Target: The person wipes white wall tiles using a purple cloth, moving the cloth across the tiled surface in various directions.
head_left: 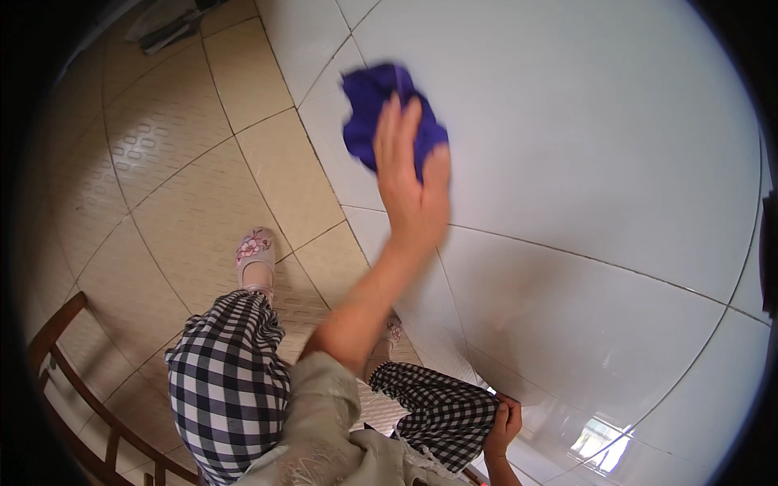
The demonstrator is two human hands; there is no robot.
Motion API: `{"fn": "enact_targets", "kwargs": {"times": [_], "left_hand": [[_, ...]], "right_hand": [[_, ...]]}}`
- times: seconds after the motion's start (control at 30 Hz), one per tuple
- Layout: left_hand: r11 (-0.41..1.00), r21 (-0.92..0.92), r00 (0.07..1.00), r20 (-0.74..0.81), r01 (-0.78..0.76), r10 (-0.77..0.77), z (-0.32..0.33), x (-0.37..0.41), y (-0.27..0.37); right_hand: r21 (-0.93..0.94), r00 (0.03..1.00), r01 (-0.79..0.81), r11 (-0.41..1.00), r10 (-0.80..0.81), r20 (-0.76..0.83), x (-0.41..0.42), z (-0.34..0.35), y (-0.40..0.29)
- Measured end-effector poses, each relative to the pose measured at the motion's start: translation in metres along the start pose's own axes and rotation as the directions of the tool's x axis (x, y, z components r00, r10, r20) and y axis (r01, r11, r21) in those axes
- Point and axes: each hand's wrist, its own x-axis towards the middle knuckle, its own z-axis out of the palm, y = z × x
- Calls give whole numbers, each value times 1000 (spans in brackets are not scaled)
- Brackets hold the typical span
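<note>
A crumpled purple cloth [364, 121] lies against the glossy white tiled wall [577, 152]. My left hand [410, 176] presses on it, back of the hand towards me, fingers stretched over the cloth and thumb at its right side. Hand and cloth are slightly blurred. Lower right, my right hand [506, 422] rests at the knee of my checked trousers [450, 404], fingers bent beside the wall. Whether it grips the fabric cannot be made out.
Beige textured floor tiles [182, 200] meet the white tiles along a straight joint. A wooden chair [103, 419] stands at lower left. My flowered shoe [254, 246] is on the floor. Some dark and clear items [167, 33] lie at upper left.
</note>
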Motion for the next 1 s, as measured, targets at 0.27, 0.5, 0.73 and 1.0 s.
{"fn": "enact_targets", "kwargs": {"times": [0.27,0.5,0.73,1.0], "left_hand": [[974,-112,951,-218,199,-220,-5,137,-84],[991,50,993,-23,121,-120,2,-63,-5],[994,38,992,-74,-98,100,13,-8,6],[994,-60,968,-240,-96,80,41,61,63]], "right_hand": [[-13,1000,6,1000,-6,-12,0,1,-6],[21,999,-20,1000,20,-32,0,2,-8],[-10,1000,8,1000,-9,-8,2,1,-9],[44,999,-23,999,24,-26,2,-1,1]]}}
